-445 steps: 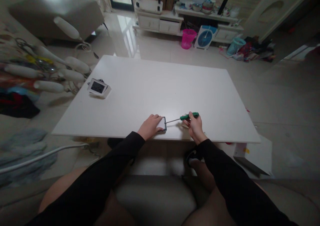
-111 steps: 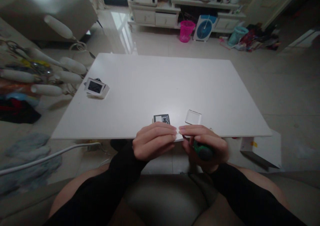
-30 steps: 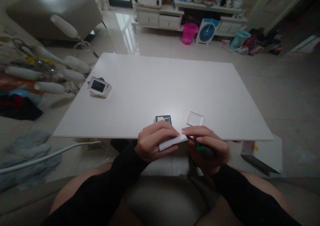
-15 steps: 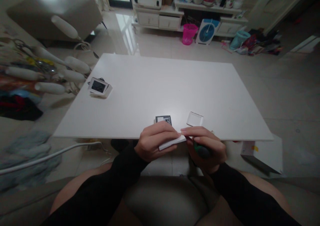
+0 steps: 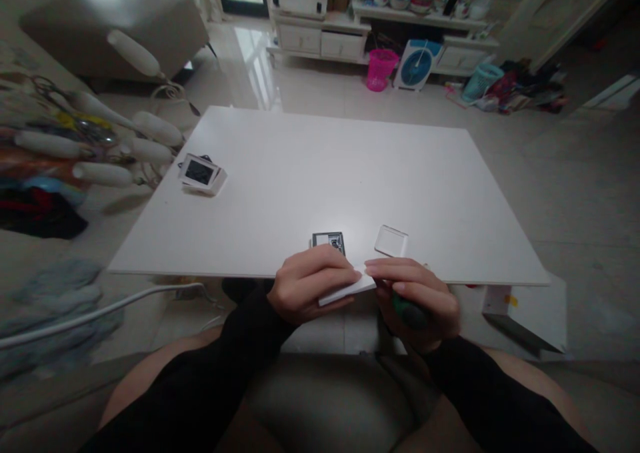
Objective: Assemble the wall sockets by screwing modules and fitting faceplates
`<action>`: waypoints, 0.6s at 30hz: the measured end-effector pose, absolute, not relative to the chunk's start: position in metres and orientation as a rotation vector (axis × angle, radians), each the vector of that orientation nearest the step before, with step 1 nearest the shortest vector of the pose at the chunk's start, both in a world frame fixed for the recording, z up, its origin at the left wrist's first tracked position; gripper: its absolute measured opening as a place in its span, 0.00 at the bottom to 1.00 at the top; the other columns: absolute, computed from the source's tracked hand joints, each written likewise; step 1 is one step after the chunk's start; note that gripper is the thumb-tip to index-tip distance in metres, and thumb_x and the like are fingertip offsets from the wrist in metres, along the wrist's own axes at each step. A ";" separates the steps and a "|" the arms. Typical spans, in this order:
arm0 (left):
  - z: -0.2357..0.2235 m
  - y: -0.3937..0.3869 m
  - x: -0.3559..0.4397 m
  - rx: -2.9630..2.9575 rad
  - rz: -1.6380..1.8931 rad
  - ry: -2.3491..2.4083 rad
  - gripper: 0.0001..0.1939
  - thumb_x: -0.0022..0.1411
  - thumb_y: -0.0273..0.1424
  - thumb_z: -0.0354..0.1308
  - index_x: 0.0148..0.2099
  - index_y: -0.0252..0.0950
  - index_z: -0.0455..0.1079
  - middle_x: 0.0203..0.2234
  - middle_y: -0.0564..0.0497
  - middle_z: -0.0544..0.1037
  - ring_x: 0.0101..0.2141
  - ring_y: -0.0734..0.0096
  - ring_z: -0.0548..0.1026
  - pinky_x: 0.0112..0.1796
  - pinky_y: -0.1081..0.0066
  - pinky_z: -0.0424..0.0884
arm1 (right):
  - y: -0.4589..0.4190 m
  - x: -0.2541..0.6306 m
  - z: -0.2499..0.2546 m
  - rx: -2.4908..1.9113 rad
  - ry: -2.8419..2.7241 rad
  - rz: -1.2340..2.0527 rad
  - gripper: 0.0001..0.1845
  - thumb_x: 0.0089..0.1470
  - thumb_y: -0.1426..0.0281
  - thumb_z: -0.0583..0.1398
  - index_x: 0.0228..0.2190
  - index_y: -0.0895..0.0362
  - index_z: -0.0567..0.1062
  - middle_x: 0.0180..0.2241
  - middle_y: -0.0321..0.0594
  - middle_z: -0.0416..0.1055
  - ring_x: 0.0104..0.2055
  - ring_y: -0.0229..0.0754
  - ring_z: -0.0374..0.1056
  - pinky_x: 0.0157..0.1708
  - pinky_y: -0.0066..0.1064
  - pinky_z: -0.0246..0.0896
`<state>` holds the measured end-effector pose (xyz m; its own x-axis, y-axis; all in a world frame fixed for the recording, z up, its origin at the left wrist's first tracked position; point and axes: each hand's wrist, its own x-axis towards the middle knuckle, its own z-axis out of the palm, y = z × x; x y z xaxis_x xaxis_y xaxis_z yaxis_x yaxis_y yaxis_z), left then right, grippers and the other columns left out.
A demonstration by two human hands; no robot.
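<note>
Green-handled screwdriver [image 5: 413, 314] drawn back in curled right hand [image 5: 425, 294], left hand [image 5: 307, 281] pinching white slab [image 5: 359, 285], partly hiding dark-edged panel [image 5: 326, 239], pale cover [image 5: 391, 241] beyond, white-framed screen [image 5: 199, 171] far left.

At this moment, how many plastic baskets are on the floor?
2: the pink plastic basket is left of the blue-and-white fan; the teal plastic basket is right of it. Others may be hidden.

Left fingers [image 5: 320, 283] on white piece [image 5: 366, 284], right fingers [image 5: 400, 267] around green handle [image 5: 411, 313]
</note>
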<state>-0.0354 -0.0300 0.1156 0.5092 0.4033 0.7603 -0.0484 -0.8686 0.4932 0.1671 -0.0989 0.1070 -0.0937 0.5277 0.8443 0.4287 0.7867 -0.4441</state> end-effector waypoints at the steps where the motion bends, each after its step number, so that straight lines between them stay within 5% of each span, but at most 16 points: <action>1: 0.116 -0.030 -0.036 2.299 1.327 0.295 0.10 0.65 0.29 0.68 0.48 0.32 0.75 0.36 0.45 0.81 0.36 0.68 0.81 0.36 0.70 0.81 | -0.099 0.167 0.109 -0.761 -1.736 0.096 0.16 0.60 0.80 0.63 0.47 0.52 0.73 0.46 0.42 0.84 0.47 0.45 0.82 0.40 0.41 0.84; 11: 0.122 -0.036 -0.040 2.307 1.444 0.253 0.10 0.65 0.25 0.67 0.49 0.30 0.76 0.37 0.44 0.83 0.40 0.65 0.84 0.41 0.67 0.84 | -0.106 0.170 0.131 -0.807 -1.851 0.126 0.26 0.57 0.85 0.61 0.53 0.50 0.72 0.47 0.41 0.83 0.47 0.45 0.82 0.39 0.38 0.85; 18: 0.122 -0.035 -0.042 2.309 1.397 0.242 0.10 0.68 0.26 0.64 0.50 0.32 0.76 0.37 0.44 0.84 0.41 0.65 0.84 0.41 0.66 0.84 | -0.107 0.170 0.133 -0.836 -1.855 0.159 0.24 0.60 0.83 0.61 0.53 0.49 0.73 0.47 0.41 0.83 0.47 0.44 0.82 0.40 0.37 0.84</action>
<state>-0.0423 -0.0352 0.1220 0.4774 0.3613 0.8010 -0.0707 -0.8928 0.4449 0.1699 -0.1074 0.1329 -0.2091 0.6106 0.7639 0.4714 0.7473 -0.4684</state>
